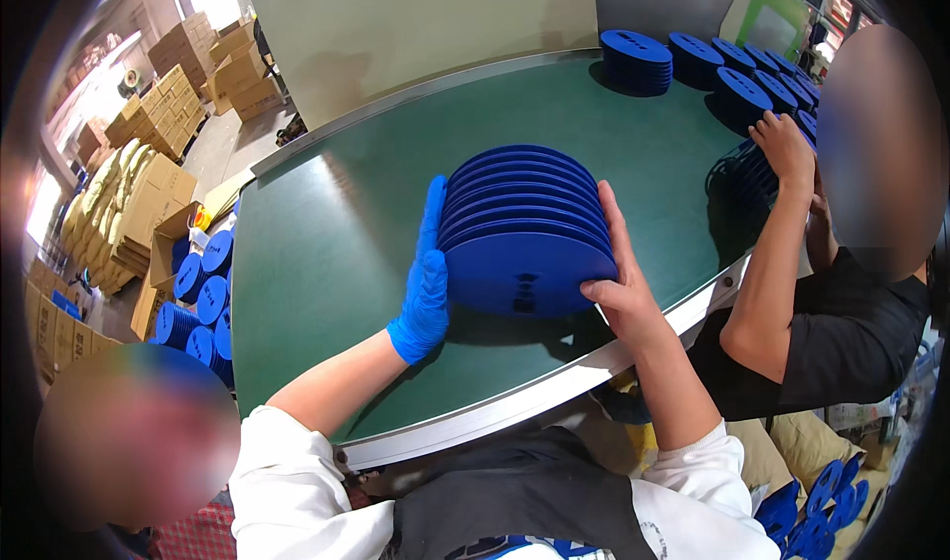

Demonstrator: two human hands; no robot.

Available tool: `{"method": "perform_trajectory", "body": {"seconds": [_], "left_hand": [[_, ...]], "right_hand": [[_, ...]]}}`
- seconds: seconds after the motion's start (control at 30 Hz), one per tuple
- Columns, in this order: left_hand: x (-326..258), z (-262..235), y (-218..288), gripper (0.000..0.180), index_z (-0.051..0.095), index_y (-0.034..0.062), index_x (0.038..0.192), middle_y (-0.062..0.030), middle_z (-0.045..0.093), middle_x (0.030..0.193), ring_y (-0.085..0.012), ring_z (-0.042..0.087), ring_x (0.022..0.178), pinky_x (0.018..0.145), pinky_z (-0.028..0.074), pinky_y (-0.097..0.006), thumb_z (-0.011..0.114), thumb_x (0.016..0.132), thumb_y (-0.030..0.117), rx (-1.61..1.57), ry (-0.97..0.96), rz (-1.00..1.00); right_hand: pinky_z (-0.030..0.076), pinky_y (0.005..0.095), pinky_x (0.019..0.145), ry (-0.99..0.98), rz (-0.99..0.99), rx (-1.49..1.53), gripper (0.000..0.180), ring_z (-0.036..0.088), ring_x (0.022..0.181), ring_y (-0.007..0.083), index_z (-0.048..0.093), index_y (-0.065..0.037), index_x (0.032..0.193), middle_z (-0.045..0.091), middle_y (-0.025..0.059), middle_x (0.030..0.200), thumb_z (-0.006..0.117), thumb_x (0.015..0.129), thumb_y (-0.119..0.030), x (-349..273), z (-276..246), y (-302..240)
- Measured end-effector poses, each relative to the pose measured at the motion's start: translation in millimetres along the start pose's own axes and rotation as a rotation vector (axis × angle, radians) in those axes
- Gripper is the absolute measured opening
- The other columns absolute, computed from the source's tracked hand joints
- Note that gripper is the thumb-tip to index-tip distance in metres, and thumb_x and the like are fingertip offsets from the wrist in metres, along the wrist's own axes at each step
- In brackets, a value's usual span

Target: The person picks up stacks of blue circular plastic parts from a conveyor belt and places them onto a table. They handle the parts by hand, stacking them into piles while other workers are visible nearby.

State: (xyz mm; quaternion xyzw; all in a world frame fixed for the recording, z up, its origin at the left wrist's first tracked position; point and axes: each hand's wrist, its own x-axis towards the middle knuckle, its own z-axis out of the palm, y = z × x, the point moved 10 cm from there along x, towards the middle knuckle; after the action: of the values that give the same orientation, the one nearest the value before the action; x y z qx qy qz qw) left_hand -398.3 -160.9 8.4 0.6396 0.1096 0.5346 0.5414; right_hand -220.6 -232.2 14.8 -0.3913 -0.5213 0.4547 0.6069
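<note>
Gloved left hand (424, 288) and bare right hand (627, 293) have a stack of blue slotted discs (495, 268) squeezed between them, over the green table (327, 233). More disc stacks (636, 63) sit far right, a co-worker's hand (789, 151) by them.

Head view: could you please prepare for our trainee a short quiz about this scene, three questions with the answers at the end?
1. Which one is gloved: the left hand or the right hand?
2. True or false: only the right hand touches the held stack of blue discs.
3. At which part of the green table do the other blue stacks stand?
A) near left corner
B) centre
C) far right

Key:
1. The left hand.
2. False; the left hand is against its other side.
3. C
</note>
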Motion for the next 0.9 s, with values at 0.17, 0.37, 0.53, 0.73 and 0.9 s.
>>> {"method": "perform_trajectory", "body": {"seconds": [0.17, 0.37, 0.53, 0.73, 0.9], "left_hand": [[-2, 2, -3, 0.098, 0.008, 0.0073, 0.157, -0.0145, 0.023, 0.158, -0.0261, 0.030, 0.142, 0.118, 0.024, -0.040, 0.044, 0.091, 0.070, -0.123, 0.048, -0.054], [-3, -4, -11, 0.098, 0.009, 0.0074, 0.157, -0.0147, 0.026, 0.156, -0.0263, 0.032, 0.141, 0.118, 0.025, -0.040, 0.044, 0.091, 0.071, -0.091, 0.035, -0.036], [-5, -5, -12, 0.096, 0.009, 0.0073, 0.157, -0.0145, 0.026, 0.156, -0.0259, 0.033, 0.141, 0.118, 0.025, -0.040, 0.043, 0.092, 0.069, -0.086, 0.026, -0.025], [-4, -6, -14, 0.082, 0.013, 0.0073, 0.156, -0.0141, 0.031, 0.155, -0.0261, 0.036, 0.139, 0.117, 0.027, -0.039, 0.043, 0.098, 0.057, -0.246, 0.143, -0.043], [-2, -6, 14, 0.073, 0.013, 0.0084, 0.157, -0.0137, 0.033, 0.154, -0.0260, 0.038, 0.138, 0.116, 0.028, -0.040, 0.042, 0.102, 0.048, -0.255, 0.118, -0.024]], "right_hand": [[0.011, 0.0381, 0.121, 0.039, -0.002, -0.006, 0.121, 0.013, 0.149, 0.0298, 0.007, -0.010, 0.158, 0.010, 0.0158, 0.162, 0.063, 0.051, -0.023, 6, -2, 4], [0.015, 0.0419, 0.120, 0.078, 0.073, -0.108, 0.122, 0.016, 0.148, 0.0321, 0.010, -0.016, 0.158, 0.011, 0.0163, 0.161, 0.064, 0.049, -0.026, -2, -4, 4], [0.023, 0.0418, 0.118, 0.096, 0.104, -0.101, 0.119, 0.026, 0.144, 0.0327, 0.011, -0.018, 0.158, 0.018, 0.0169, 0.158, 0.064, 0.052, -0.021, -7, -1, 5], [0.028, 0.0356, 0.115, 0.157, 0.065, 0.162, 0.111, 0.035, 0.138, 0.0301, 0.015, -0.016, 0.158, 0.032, 0.0146, 0.151, 0.059, 0.056, -0.003, -1, 9, 3], [0.033, 0.0338, 0.110, 0.149, 0.067, 0.200, 0.109, 0.040, 0.134, 0.0285, 0.015, -0.016, 0.158, 0.035, 0.0144, 0.148, 0.057, 0.058, -0.001, -5, 21, -11]]}}
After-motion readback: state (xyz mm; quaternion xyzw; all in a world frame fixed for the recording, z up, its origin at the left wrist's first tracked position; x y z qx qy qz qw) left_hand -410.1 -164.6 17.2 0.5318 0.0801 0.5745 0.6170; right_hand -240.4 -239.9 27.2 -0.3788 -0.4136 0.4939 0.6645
